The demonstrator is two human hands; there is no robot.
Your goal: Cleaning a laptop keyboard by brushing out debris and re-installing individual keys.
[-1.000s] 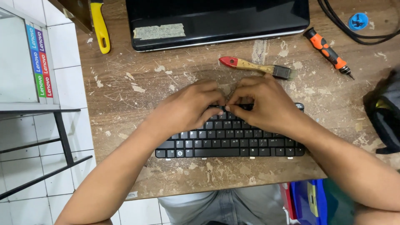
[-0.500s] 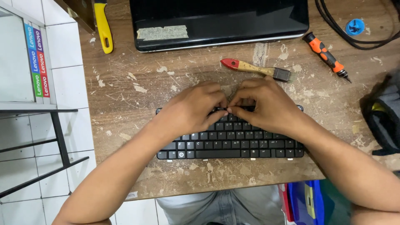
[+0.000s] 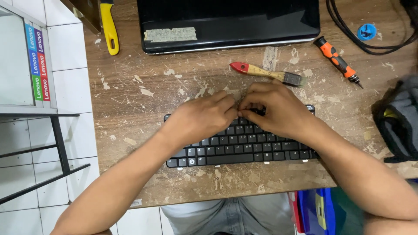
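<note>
A loose black laptop keyboard (image 3: 244, 148) lies flat on a worn wooden table (image 3: 139, 130). My left hand (image 3: 198, 117) and my right hand (image 3: 274, 109) rest on its upper rows, fingertips pinched together and meeting at the keyboard's top middle. What they pinch is too small to make out. The hands hide most of the top key rows.
A closed black laptop (image 3: 226, 21) with a strip of tape lies beyond the keyboard. A red-handled brush (image 3: 265, 73) sits just behind my hands. An orange screwdriver (image 3: 337, 61), black cables (image 3: 348, 30), a blue cap (image 3: 366, 31), a yellow-handled tool (image 3: 109, 28) and a dark bag (image 3: 398, 122) lie around.
Both hands have stayed pinched at the keyboard's top middle. The keyboard has turned slightly, its right end now farther up, and the view has drifted a little.
</note>
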